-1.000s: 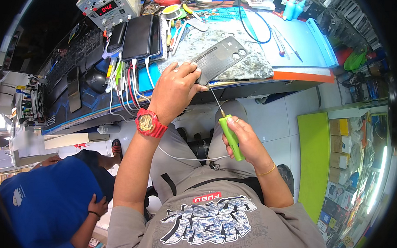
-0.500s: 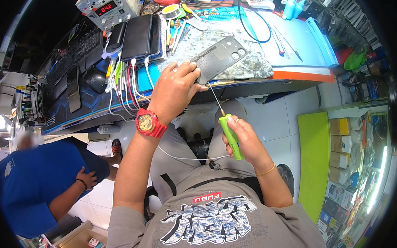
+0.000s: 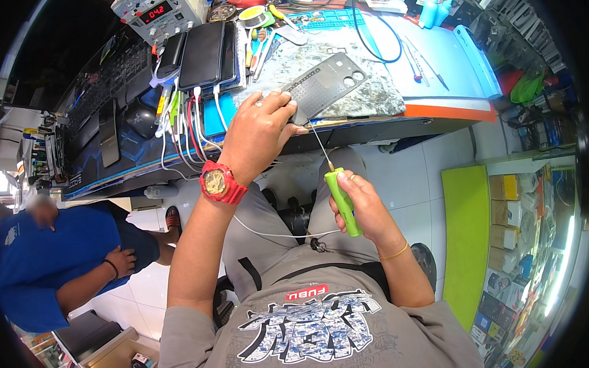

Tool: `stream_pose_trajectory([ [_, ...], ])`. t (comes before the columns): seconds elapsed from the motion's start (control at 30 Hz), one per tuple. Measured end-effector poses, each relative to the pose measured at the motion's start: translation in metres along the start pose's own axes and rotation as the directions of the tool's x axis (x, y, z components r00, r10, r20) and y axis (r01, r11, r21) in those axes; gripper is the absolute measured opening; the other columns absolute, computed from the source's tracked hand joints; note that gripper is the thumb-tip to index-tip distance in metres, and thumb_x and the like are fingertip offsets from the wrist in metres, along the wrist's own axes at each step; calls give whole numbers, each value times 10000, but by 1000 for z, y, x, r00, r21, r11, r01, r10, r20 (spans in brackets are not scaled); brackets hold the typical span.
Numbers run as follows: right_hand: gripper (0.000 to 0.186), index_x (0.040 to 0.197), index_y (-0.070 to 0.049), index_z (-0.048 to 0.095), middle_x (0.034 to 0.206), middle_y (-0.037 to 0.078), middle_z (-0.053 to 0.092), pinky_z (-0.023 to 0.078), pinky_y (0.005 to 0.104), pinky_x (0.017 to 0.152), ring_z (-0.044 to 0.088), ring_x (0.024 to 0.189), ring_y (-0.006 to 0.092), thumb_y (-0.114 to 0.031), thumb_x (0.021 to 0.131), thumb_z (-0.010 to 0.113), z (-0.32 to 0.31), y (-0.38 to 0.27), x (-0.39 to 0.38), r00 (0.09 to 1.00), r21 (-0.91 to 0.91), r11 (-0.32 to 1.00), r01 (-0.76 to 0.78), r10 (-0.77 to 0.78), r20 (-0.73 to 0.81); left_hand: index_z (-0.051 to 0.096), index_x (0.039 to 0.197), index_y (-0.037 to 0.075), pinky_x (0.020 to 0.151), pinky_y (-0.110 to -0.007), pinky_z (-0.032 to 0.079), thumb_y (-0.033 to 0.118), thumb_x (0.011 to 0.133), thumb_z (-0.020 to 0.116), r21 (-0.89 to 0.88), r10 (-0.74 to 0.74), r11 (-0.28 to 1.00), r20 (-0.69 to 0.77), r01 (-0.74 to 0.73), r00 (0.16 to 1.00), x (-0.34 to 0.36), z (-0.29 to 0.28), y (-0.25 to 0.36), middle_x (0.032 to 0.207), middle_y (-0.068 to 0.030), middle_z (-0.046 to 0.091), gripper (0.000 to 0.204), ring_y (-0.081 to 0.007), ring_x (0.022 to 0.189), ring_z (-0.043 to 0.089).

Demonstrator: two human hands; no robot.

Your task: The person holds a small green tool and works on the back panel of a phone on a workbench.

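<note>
At the front edge of the workbench, my left hand (image 3: 263,129), with a red watch on the wrist, grips the near end of a dark grey perforated phone back cover (image 3: 323,84). The cover slants up to the right over a mottled mat (image 3: 373,100), its camera holes at the far end. Below it my right hand (image 3: 368,210) is wrapped round a green-handled tool (image 3: 351,224) with a long thin metal shaft pointing up. The shaft's tip meets the cover's lower corner beside my left thumb; whether it goes in or only touches, I cannot tell.
A power supply (image 3: 162,15), stacked phones (image 3: 203,56) and bunched charging cables (image 3: 180,123) crowd the bench's left. Thin tools (image 3: 427,66) lie on the light blue mat at right. A person in blue (image 3: 61,260) is at my lower left. A glass display case (image 3: 520,240) stands at right.
My hands, the tool and the cover are almost unmoved. The person in blue has shifted toward the upper left, exposing more of the drawer at the lower left.
</note>
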State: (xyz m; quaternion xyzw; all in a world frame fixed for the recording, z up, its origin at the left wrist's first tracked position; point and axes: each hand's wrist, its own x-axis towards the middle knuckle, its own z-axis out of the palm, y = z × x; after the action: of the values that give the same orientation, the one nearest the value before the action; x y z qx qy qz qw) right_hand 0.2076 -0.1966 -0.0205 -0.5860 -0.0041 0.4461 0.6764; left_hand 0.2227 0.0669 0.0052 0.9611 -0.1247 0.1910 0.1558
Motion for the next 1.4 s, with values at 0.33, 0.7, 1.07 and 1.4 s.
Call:
stream_pose_trajectory([
  [0.33, 438, 1220, -53, 573, 756, 55, 590, 472, 272, 455, 557, 513, 115, -464, 1128, 451, 0, 0, 1, 1000, 3, 1000, 7, -7, -7, 754, 1172, 13, 1133, -496, 451, 211, 893, 792, 3, -1, 1000, -2, 1, 1000, -1, 1, 0, 1288, -137, 718, 343, -342, 1263, 642],
  [0.7, 431, 1223, -55, 582, 758, 53, 593, 470, 266, 448, 558, 511, 111, -454, 1132, 446, -1, -1, 1, 1000, 4, 1000, 6, -6, -15, 739, 1088, 12, 1068, -466, 488, 234, 827, 839, 47, 68, 997, -82, -64, 994, 1, 2, -1, 1196, -130, 728, 357, -314, 1171, 673],
  [1.07, 408, 1198, -74, 577, 760, 51, 595, 476, 267, 450, 561, 514, 109, -458, 1129, 456, -1, -2, 2, 1000, 8, 1000, 7, -7, -23, 748, 1138, 12, 1102, -486, 472, 231, 865, 816, 16, 20, 1000, -37, -19, 999, -1, 3, -1, 1253, -136, 723, 357, -337, 1230, 654],
  [1.4, 405, 1186, -75, 576, 764, 55, 596, 475, 269, 448, 561, 512, 113, -459, 1128, 461, -3, -1, 3, 1000, 12, 1000, 5, -5, -29, 748, 1147, 10, 1111, -490, 465, 214, 873, 809, 13, 17, 1000, -27, -17, 1000, 0, 2, -1, 1265, -135, 719, 347, -336, 1240, 650],
])
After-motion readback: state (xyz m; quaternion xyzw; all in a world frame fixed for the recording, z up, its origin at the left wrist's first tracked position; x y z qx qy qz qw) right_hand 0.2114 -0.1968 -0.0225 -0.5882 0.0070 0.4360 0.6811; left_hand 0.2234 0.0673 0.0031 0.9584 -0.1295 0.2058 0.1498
